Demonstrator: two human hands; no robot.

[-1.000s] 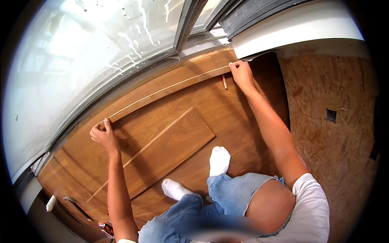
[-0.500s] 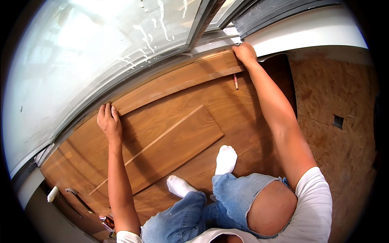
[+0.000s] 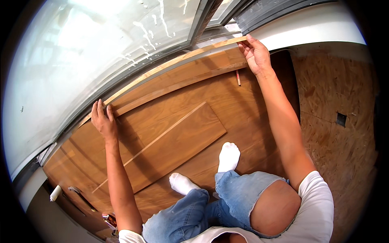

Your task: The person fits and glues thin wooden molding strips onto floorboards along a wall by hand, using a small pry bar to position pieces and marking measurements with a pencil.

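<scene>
A long, thin, pale-edged wood strip (image 3: 174,61) is raised along the foot of the window frame. Its right end is pinched between the thumb and fingers of my right hand (image 3: 256,54), palm partly turned up. Toward the other end, my left hand (image 3: 105,121) has the strip between thumb and fingers. Just on the near side of it lies a brown wood-look plank (image 3: 182,80), on top of the laid boards. A red and white pencil (image 3: 238,77) sticks out beside that plank's right end. Nearer my feet, another loose floorboard (image 3: 178,148) rests at a slant.
The large window (image 3: 93,48) with white drips stands ahead. Bare chipboard subfloor (image 3: 324,89) with a small dark square lies on the right. At the lower left are a white roll (image 3: 55,193), a dark bar tool (image 3: 83,199) and a small box (image 3: 109,220).
The strip has been lifted away from the plank, leaving a gap between them. My right hand has moved up and right and turned its palm upward; my left hand has shifted slightly left.
</scene>
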